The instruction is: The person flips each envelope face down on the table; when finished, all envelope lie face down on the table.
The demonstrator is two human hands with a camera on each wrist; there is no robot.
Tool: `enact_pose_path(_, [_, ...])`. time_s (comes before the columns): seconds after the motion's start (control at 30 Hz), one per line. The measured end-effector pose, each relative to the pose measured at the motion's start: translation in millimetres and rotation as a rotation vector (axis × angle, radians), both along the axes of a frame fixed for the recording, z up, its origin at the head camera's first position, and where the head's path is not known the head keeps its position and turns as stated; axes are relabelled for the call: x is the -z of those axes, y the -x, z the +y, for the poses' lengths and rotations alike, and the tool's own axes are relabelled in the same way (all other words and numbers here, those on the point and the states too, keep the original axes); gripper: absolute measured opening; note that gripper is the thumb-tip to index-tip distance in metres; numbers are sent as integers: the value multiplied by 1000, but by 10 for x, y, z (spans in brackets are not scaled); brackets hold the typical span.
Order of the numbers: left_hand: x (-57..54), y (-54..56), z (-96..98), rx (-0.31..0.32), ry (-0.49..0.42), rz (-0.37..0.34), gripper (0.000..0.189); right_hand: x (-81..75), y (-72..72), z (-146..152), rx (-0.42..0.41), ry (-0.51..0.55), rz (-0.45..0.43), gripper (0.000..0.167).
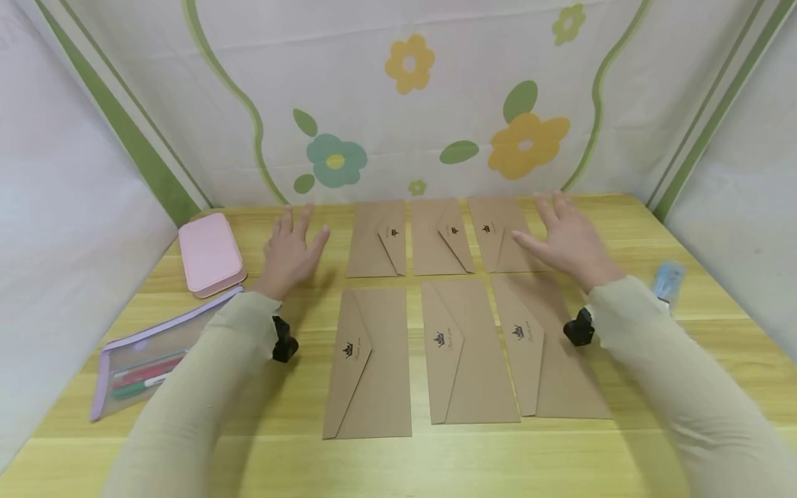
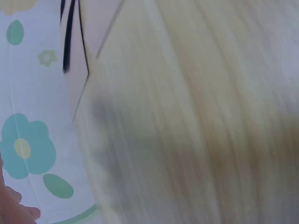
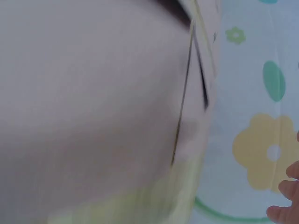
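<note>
Six kraft-brown envelopes lie on the table in two rows, counted here as several; a back left envelope and a front left envelope have crown prints on their flaps. My left hand, fingers spread and holding nothing, hovers left of the back row. My right hand, its fingers also extended, overlaps the edge of the back right envelope in the head view. Below its wrist lies the front right envelope. Only fingertips show at the edges of both wrist views.
A pink case sits at the left, behind a mesh pouch with pens inside. Near the right edge, a small blue item is partly covered by the sleeve. A flowered cloth hangs behind the wooden table.
</note>
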State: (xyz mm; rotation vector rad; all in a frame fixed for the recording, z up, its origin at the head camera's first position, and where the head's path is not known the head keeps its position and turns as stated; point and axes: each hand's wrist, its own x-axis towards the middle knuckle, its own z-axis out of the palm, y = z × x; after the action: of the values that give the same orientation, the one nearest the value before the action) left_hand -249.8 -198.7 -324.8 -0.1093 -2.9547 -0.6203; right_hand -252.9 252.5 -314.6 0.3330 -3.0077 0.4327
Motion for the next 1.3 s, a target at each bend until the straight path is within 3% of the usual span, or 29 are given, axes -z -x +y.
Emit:
enact_pose_path(0.33, [-40,71,68,112,-298,50,59,48,63,-416,-50,231,32,87])
enact_pose_path(0.67, [14,136,236,64,-461,21,56,195,83,-870,-137,297,147,77])
enact_pose_path(0.87, [45,152,285,30,-506,27,54,234,15,-1163,-99,438,-20,77])
enact_pose_path(1.0, [89,178,318,28,-522,22,54,290,17,-1327,-113,587,-113,76])
enact_pose_path(1.3, [185,223,367,77,-516,19,53,382,-6,-1688,-143,880,-281,67])
